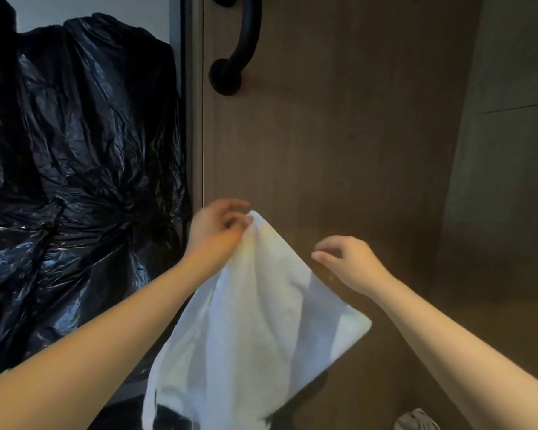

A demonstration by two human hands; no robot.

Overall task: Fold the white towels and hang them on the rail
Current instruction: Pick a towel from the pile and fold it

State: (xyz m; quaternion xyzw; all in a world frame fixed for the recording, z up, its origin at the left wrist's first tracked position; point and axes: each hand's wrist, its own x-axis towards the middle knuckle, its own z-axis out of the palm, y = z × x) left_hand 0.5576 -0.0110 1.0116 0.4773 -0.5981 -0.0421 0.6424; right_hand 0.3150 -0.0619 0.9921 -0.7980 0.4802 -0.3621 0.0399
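Black plastic bags (75, 150): heaped up the whole left side, glossy and crumpled, gathered tight near the middle.
Left hand (218, 231): up by the door's edge, clamped on the top corner of the towel, pinching it between thumb and fingertips.
Black handle (236, 48): curved bar, fixed high on the door, well above both hands.
White towel (255, 321): there in mid-air, hanging from that one pinched corner, draped in loose folds, well below the handle, lower edge cut off at the bottom of the view.
Right hand (348, 262): raised just beside the towel's right edge, with fingers loosely curled and slightly apart, gripping nothing.
Wooden door (354, 135): brown grain, right behind the towel and both hands.
Grey shoe (416, 420): just peeking in at the bottom edge, right of the towel.
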